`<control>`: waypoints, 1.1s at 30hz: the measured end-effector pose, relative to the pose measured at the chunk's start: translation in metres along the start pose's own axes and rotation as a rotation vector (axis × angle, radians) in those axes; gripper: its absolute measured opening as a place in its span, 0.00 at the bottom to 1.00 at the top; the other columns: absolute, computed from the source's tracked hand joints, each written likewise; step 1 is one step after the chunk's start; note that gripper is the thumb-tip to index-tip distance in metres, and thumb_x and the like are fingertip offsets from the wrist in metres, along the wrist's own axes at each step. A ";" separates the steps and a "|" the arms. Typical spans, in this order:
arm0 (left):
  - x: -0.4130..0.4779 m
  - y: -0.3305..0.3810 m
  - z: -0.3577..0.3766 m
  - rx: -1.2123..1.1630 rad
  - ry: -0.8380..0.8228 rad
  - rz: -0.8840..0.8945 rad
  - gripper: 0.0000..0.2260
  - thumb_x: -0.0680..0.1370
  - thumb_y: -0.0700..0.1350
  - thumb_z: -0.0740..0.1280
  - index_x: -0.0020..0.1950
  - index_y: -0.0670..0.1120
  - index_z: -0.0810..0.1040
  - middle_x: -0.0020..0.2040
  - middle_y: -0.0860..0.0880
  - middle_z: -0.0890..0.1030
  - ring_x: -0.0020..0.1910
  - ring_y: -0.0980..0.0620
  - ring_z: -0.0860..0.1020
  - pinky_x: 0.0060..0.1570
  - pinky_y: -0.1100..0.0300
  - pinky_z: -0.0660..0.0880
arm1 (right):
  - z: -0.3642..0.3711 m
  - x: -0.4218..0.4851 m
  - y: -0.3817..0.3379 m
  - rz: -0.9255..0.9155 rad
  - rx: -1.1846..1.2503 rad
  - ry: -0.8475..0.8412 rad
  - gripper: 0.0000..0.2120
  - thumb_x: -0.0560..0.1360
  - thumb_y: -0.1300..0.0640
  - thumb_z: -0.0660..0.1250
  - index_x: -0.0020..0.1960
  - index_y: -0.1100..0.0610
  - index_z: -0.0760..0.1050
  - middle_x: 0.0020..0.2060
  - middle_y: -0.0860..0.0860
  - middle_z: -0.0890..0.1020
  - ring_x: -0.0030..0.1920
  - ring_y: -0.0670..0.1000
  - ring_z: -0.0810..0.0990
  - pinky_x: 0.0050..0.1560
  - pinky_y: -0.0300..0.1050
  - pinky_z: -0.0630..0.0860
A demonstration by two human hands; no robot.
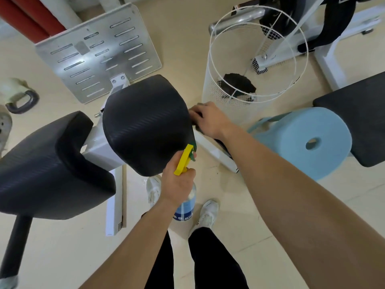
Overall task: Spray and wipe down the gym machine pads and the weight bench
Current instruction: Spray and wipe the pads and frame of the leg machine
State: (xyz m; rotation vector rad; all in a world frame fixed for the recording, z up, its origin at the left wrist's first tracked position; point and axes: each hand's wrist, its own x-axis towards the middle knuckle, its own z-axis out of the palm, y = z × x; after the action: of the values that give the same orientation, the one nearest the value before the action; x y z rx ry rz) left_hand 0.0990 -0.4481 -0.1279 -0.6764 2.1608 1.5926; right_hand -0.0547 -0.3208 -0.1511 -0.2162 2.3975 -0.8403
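Beige floor tiles (62, 257) lie under a white-framed gym machine, seen from above by a person standing at it. The left hand (177, 184) is wrapped around the neck of a spray bottle (185, 207). Its clear body hangs below the fist and its yellow trigger (183, 161) sticks up above it. The green nozzle sits right at the lower right edge of the rounded black pad (145, 122).

The right hand (210, 119) is at that pad's right edge, knuckles up. Its fingers are curled on a dark wad that looks like a cloth (196, 122), pressed against the side of the pad; most of the wad is hidden under the hand.

To the left of this pad, joined by the white frame (98, 144), is a larger black pad (52, 163) with a notched edge. Beyond both stands a slotted metal foot plate (98, 53), tilted up.

To the right of the hands, a white wire basket (229, 94) stands on the floor with something dark in its bottom. Nearer the person, a thick blue paper roll (291, 142) lies on its side on a pale blue stool (258, 126). It lies just beside a flat black pad (354, 113) at the right edge of the view. A kettlebell (20, 101) sits far left. The person's white shoes (206, 213) are on the tiles below the bottle.
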 end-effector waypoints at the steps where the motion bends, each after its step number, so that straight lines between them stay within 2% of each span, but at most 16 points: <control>1: 0.000 0.000 0.000 0.007 -0.004 -0.006 0.19 0.73 0.30 0.63 0.51 0.52 0.81 0.31 0.56 0.71 0.31 0.56 0.67 0.33 0.65 0.70 | -0.001 -0.004 0.004 -0.019 -0.051 0.026 0.14 0.82 0.49 0.58 0.60 0.51 0.79 0.55 0.53 0.77 0.55 0.54 0.75 0.57 0.48 0.72; 3: 0.001 0.002 0.000 0.009 -0.030 -0.002 0.19 0.73 0.31 0.63 0.51 0.54 0.81 0.31 0.55 0.71 0.31 0.55 0.67 0.35 0.61 0.71 | -0.006 -0.018 0.011 -0.058 -0.116 0.072 0.09 0.80 0.54 0.64 0.55 0.53 0.80 0.51 0.53 0.80 0.51 0.55 0.78 0.52 0.48 0.74; 5: 0.003 0.005 0.002 -0.004 -0.061 0.019 0.18 0.72 0.32 0.63 0.51 0.54 0.81 0.37 0.47 0.75 0.33 0.53 0.69 0.37 0.57 0.71 | -0.013 -0.036 0.015 -0.039 -0.101 0.094 0.06 0.77 0.55 0.67 0.51 0.51 0.82 0.45 0.49 0.81 0.47 0.53 0.80 0.47 0.45 0.75; 8: 0.006 0.012 0.002 -0.014 -0.087 0.037 0.18 0.69 0.37 0.62 0.52 0.55 0.81 0.43 0.45 0.78 0.36 0.51 0.71 0.40 0.55 0.73 | -0.018 -0.063 0.013 0.012 -0.079 0.111 0.03 0.73 0.53 0.72 0.46 0.48 0.83 0.42 0.46 0.83 0.45 0.50 0.81 0.47 0.44 0.78; 12: 0.008 0.017 0.001 -0.044 -0.107 0.042 0.19 0.71 0.33 0.63 0.51 0.55 0.81 0.44 0.41 0.78 0.36 0.49 0.70 0.39 0.55 0.72 | -0.029 -0.099 0.010 0.047 -0.143 0.119 0.03 0.71 0.51 0.73 0.44 0.49 0.84 0.42 0.46 0.85 0.43 0.49 0.82 0.47 0.44 0.79; 15: 0.008 0.020 -0.003 -0.035 -0.119 0.052 0.18 0.70 0.35 0.63 0.51 0.56 0.81 0.44 0.40 0.78 0.37 0.49 0.71 0.40 0.55 0.72 | -0.046 -0.105 -0.003 0.069 -0.286 -0.045 0.04 0.71 0.52 0.71 0.44 0.49 0.84 0.39 0.46 0.85 0.42 0.50 0.82 0.46 0.45 0.79; 18: 0.009 0.021 -0.009 -0.042 -0.126 0.051 0.18 0.71 0.34 0.63 0.51 0.55 0.81 0.43 0.41 0.77 0.37 0.49 0.70 0.39 0.56 0.72 | -0.076 -0.091 -0.011 0.147 -0.347 -0.265 0.05 0.72 0.57 0.70 0.44 0.51 0.85 0.39 0.45 0.85 0.42 0.47 0.82 0.43 0.41 0.78; 19: 0.009 0.020 -0.011 -0.044 -0.121 0.051 0.19 0.72 0.32 0.63 0.51 0.55 0.81 0.41 0.43 0.76 0.36 0.50 0.70 0.38 0.57 0.71 | -0.083 -0.085 -0.011 0.155 -0.325 -0.276 0.06 0.72 0.58 0.70 0.45 0.51 0.85 0.39 0.44 0.85 0.43 0.46 0.82 0.44 0.40 0.78; 21: 0.009 0.019 -0.015 -0.040 -0.112 0.056 0.20 0.72 0.30 0.63 0.50 0.54 0.81 0.38 0.46 0.75 0.35 0.53 0.69 0.37 0.62 0.71 | -0.077 -0.069 -0.002 0.119 -0.192 -0.175 0.10 0.75 0.60 0.68 0.53 0.50 0.83 0.43 0.41 0.81 0.45 0.44 0.80 0.50 0.43 0.78; 22: 0.008 0.019 -0.016 -0.033 -0.110 0.055 0.19 0.73 0.30 0.63 0.50 0.54 0.80 0.36 0.48 0.74 0.34 0.54 0.68 0.36 0.64 0.70 | -0.066 -0.064 0.001 0.098 -0.093 -0.144 0.15 0.77 0.61 0.66 0.61 0.50 0.80 0.46 0.41 0.78 0.46 0.46 0.79 0.52 0.44 0.78; 24: 0.007 0.018 -0.017 -0.017 -0.107 0.048 0.19 0.73 0.31 0.64 0.50 0.55 0.80 0.33 0.53 0.72 0.32 0.55 0.67 0.34 0.68 0.69 | -0.034 -0.054 0.012 0.092 0.003 -0.162 0.25 0.81 0.58 0.62 0.76 0.49 0.64 0.58 0.51 0.74 0.55 0.55 0.78 0.58 0.48 0.76; 26: 0.006 0.016 -0.018 -0.012 -0.114 0.043 0.18 0.74 0.32 0.64 0.51 0.55 0.80 0.34 0.50 0.74 0.32 0.53 0.69 0.35 0.65 0.71 | -0.016 -0.040 0.023 0.117 -0.024 -0.118 0.29 0.82 0.56 0.59 0.80 0.50 0.55 0.67 0.58 0.69 0.65 0.59 0.72 0.67 0.51 0.69; 28: 0.005 0.015 -0.016 -0.019 -0.128 0.057 0.17 0.72 0.35 0.63 0.53 0.54 0.81 0.42 0.43 0.79 0.36 0.44 0.73 0.38 0.57 0.75 | -0.012 -0.020 0.028 0.098 0.042 0.013 0.28 0.81 0.57 0.60 0.80 0.53 0.57 0.68 0.60 0.70 0.68 0.58 0.70 0.70 0.48 0.64; 30: 0.004 0.013 -0.014 -0.018 -0.137 0.067 0.17 0.72 0.35 0.63 0.54 0.53 0.81 0.48 0.40 0.80 0.38 0.41 0.75 0.39 0.54 0.76 | -0.013 0.000 0.025 0.101 0.149 0.122 0.25 0.81 0.55 0.61 0.77 0.53 0.63 0.63 0.58 0.75 0.62 0.56 0.75 0.67 0.48 0.69; 31: 0.004 0.013 -0.012 -0.013 -0.138 0.066 0.18 0.72 0.33 0.64 0.54 0.52 0.81 0.48 0.39 0.80 0.36 0.43 0.74 0.37 0.55 0.75 | -0.011 0.007 0.023 0.115 0.202 0.112 0.22 0.81 0.52 0.61 0.74 0.52 0.67 0.56 0.57 0.79 0.56 0.55 0.80 0.62 0.49 0.73; 33: 0.003 0.012 -0.009 0.002 -0.141 0.052 0.18 0.73 0.31 0.64 0.54 0.52 0.80 0.46 0.39 0.80 0.32 0.51 0.70 0.34 0.58 0.73 | -0.004 0.011 0.018 0.210 0.363 -0.019 0.19 0.81 0.44 0.62 0.65 0.55 0.74 0.43 0.56 0.83 0.40 0.57 0.84 0.47 0.52 0.80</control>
State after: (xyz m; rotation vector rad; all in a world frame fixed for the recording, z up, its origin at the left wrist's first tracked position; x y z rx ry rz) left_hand 0.0891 -0.4543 -0.1176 -0.4946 2.0928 1.6136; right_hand -0.0657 -0.3081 -0.1647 0.1662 2.1552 -1.1425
